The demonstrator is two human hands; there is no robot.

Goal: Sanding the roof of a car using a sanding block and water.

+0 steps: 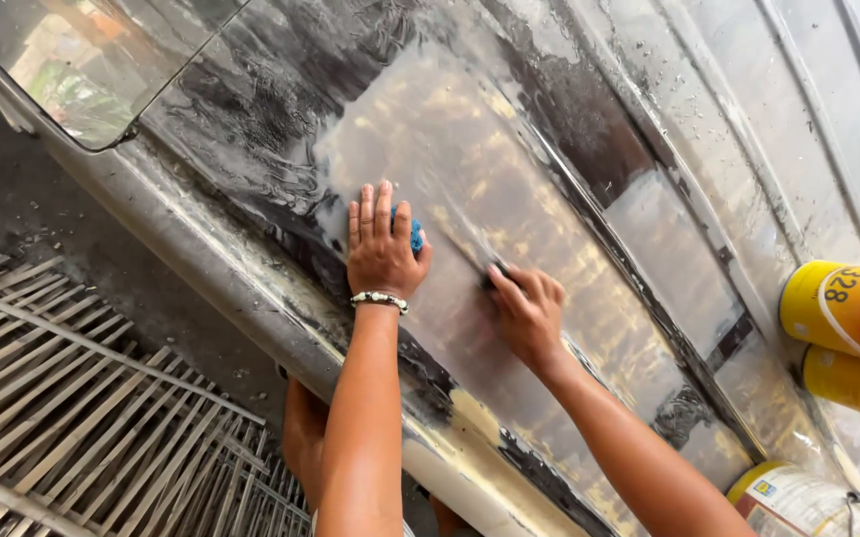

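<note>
Both forearms enter from the bottom edge, nearest the viewer, and reach up onto a large wet car panel (509, 179), grey and sanded through to pale patches across its middle. This panel fills most of the view. Its lower edge runs diagonally from upper left to bottom centre, and beyond that edge lie a dark floor and a metal grate (72, 398) at lower left. One window pane (82, 60) sits at the upper left corner of the panel. Open wet surface extends above and to the right of both hands; raised ribs cross the upper right.

Containers: three round tins, counted at the right edge. Two yellow tins (843, 308) lie on their sides, one above the other and touching; a third, white-and-yellow tin (798, 502) stands at the bottom right with a wire handle. Contents of all three cannot be seen.

Left hand (382, 249), one beaded bracelet (379, 298) at the wrist, lies flat with fingers spread, pressing a blue sanding pad (416, 235) against the panel; only a small blue edge shows past the thumb side. Right hand (527, 310) is just beside it, apart, fingers curled down, fingertips pinning a small dark piece (489, 275) to the panel; what the piece is cannot be told.
</note>
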